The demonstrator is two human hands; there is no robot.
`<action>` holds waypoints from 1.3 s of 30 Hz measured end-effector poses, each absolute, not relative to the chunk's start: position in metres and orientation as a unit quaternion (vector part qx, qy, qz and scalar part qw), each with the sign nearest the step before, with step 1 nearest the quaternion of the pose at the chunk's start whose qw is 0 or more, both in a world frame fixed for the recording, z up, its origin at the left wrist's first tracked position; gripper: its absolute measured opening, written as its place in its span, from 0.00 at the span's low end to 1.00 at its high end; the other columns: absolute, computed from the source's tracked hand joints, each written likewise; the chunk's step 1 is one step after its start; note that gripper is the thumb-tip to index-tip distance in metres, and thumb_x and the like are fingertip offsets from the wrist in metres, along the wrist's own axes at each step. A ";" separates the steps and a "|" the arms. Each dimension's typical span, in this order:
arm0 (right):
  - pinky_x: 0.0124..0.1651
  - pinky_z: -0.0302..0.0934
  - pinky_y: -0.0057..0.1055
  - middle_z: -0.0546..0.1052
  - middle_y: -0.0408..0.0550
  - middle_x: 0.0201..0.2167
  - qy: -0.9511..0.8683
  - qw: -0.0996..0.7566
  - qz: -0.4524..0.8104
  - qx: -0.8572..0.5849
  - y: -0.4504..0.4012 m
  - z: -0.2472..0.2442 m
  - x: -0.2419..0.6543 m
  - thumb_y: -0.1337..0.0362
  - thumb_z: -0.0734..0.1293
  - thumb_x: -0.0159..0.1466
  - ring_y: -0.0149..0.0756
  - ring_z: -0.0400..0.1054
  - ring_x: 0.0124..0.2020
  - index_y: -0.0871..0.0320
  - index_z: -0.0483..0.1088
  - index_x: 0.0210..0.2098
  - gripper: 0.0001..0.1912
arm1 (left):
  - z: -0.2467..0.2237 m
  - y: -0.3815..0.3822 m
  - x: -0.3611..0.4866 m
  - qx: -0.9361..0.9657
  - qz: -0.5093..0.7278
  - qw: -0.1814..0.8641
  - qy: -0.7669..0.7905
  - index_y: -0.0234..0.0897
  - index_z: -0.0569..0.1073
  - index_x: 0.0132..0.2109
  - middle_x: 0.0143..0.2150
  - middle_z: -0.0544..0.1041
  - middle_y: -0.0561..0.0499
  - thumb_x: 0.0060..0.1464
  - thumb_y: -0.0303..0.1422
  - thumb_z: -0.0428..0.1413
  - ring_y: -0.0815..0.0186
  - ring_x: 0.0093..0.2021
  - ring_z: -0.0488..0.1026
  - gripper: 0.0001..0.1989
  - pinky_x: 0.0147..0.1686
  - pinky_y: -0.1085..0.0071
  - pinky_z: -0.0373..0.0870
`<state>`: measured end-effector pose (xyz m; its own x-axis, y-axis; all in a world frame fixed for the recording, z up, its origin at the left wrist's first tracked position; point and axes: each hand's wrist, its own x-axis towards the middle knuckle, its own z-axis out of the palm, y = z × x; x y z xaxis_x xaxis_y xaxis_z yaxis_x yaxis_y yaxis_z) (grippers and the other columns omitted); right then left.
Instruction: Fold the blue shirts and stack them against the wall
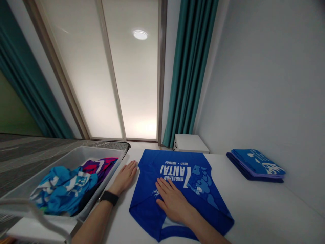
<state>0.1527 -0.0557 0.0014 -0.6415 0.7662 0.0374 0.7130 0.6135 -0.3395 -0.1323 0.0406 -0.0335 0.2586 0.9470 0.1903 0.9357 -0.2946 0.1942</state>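
Note:
A blue printed shirt [149, 169] lies spread on the white table [256, 210], its lettering upside down in view and its neckline near the bottom edge. My right hand [172, 200] rests flat on the middle of the shirt, fingers spread, covering part of the print. My left hand [125, 176], with a black band on the wrist, lies flat on the table just beside the shirt's left edge, holding nothing. A stack of folded blue and purple clothes [256, 164] sits on the table at the right.
At the left stands a clear plastic bin [83, 150] holding crumpled blue and purple clothes [66, 186]. A curved grey bar [38, 215] crosses the lower left. A white cabinet [191, 143], teal curtain [191, 74] and sliding doors [134, 84] are behind; a wall borders the right.

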 end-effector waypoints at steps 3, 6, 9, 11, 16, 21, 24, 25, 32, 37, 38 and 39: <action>0.71 0.31 0.43 0.44 0.49 0.70 -0.893 0.093 0.152 -0.414 -0.057 0.004 0.153 0.52 0.49 0.71 0.39 0.37 0.70 0.59 0.45 0.69 0.31 | -0.028 0.038 -0.128 0.804 0.144 0.025 0.576 0.35 0.56 0.67 0.69 0.57 0.41 0.67 0.38 0.38 0.60 0.68 0.53 0.25 0.65 0.55 0.50; 0.71 0.32 0.42 0.44 0.48 0.70 -0.890 0.103 0.148 -0.420 -0.056 0.008 0.156 0.52 0.49 0.72 0.39 0.37 0.70 0.59 0.45 0.69 0.31 | -0.022 0.028 -0.115 0.828 0.139 0.022 0.543 0.36 0.52 0.69 0.70 0.52 0.43 0.67 0.41 0.39 0.60 0.70 0.49 0.28 0.66 0.56 0.49; 0.71 0.31 0.42 0.43 0.48 0.70 -0.879 0.100 0.138 -0.444 -0.051 0.009 0.164 0.53 0.48 0.72 0.39 0.36 0.71 0.59 0.45 0.69 0.31 | -0.022 0.016 -0.099 0.845 0.134 0.001 0.517 0.40 0.50 0.70 0.71 0.50 0.46 0.66 0.45 0.40 0.60 0.70 0.48 0.30 0.66 0.55 0.46; 0.70 0.31 0.44 0.43 0.50 0.70 -0.872 0.081 0.140 -0.463 -0.048 0.008 0.170 0.52 0.49 0.71 0.39 0.35 0.71 0.61 0.44 0.69 0.31 | -0.026 0.009 -0.089 0.848 0.128 -0.009 0.514 0.42 0.49 0.70 0.71 0.50 0.47 0.65 0.48 0.40 0.59 0.70 0.48 0.31 0.66 0.56 0.47; 0.70 0.29 0.47 0.42 0.49 0.71 -0.868 0.037 0.162 -0.468 -0.045 0.005 0.179 0.51 0.50 0.71 0.40 0.32 0.71 0.58 0.43 0.70 0.32 | -0.033 0.001 -0.079 0.841 0.095 -0.011 0.533 0.40 0.52 0.69 0.71 0.50 0.46 0.64 0.51 0.40 0.56 0.70 0.47 0.33 0.66 0.54 0.47; 0.70 0.27 0.46 0.40 0.49 0.71 -0.861 0.023 0.183 -0.474 -0.047 0.012 0.178 0.51 0.50 0.71 0.40 0.31 0.71 0.59 0.42 0.70 0.33 | -0.031 0.006 -0.084 0.828 0.100 -0.015 0.552 0.38 0.52 0.69 0.71 0.52 0.45 0.64 0.51 0.39 0.57 0.70 0.49 0.34 0.66 0.55 0.47; 0.70 0.27 0.45 0.40 0.48 0.71 -0.859 0.019 0.192 -0.475 -0.047 0.015 0.178 0.51 0.50 0.70 0.39 0.30 0.71 0.59 0.42 0.70 0.33 | -0.028 0.011 -0.092 0.810 0.091 -0.002 0.579 0.36 0.53 0.69 0.70 0.52 0.44 0.64 0.51 0.39 0.57 0.69 0.50 0.34 0.66 0.56 0.46; 0.70 0.26 0.45 0.40 0.48 0.71 -0.858 0.018 0.194 -0.476 -0.047 0.016 0.178 0.51 0.50 0.70 0.39 0.30 0.71 0.59 0.42 0.70 0.33 | -0.027 0.013 -0.094 0.805 0.088 0.002 0.587 0.36 0.53 0.69 0.70 0.53 0.44 0.64 0.51 0.39 0.57 0.69 0.50 0.34 0.66 0.55 0.46; 0.70 0.29 0.46 0.43 0.48 0.70 -0.859 0.037 0.186 -0.476 -0.048 0.015 0.179 0.52 0.51 0.70 0.39 0.33 0.71 0.57 0.44 0.69 0.32 | -0.027 0.021 -0.109 0.790 0.096 -0.002 0.605 0.37 0.55 0.68 0.69 0.56 0.43 0.66 0.46 0.39 0.58 0.69 0.52 0.29 0.65 0.53 0.48; 0.70 0.34 0.46 0.46 0.49 0.70 -0.856 0.060 0.151 -0.491 -0.046 0.009 0.177 0.55 0.51 0.70 0.40 0.36 0.71 0.58 0.47 0.69 0.30 | -0.030 0.028 -0.114 0.790 0.106 -0.006 0.604 0.40 0.57 0.67 0.68 0.58 0.43 0.66 0.40 0.40 0.59 0.68 0.53 0.25 0.64 0.52 0.48; 0.70 0.34 0.45 0.45 0.49 0.70 -0.857 0.067 0.137 -0.493 -0.044 0.008 0.175 0.56 0.52 0.70 0.41 0.36 0.71 0.59 0.47 0.69 0.30 | -0.029 0.029 -0.115 0.788 0.109 -0.003 0.606 0.40 0.57 0.67 0.68 0.58 0.43 0.67 0.40 0.40 0.59 0.68 0.53 0.25 0.64 0.53 0.48; 0.70 0.34 0.45 0.45 0.50 0.70 -0.860 0.074 0.122 -0.490 -0.042 0.008 0.172 0.57 0.52 0.70 0.41 0.35 0.71 0.60 0.47 0.69 0.30 | -0.028 0.029 -0.114 0.787 0.113 0.000 0.607 0.40 0.56 0.68 0.68 0.58 0.43 0.67 0.40 0.39 0.60 0.68 0.53 0.25 0.65 0.54 0.48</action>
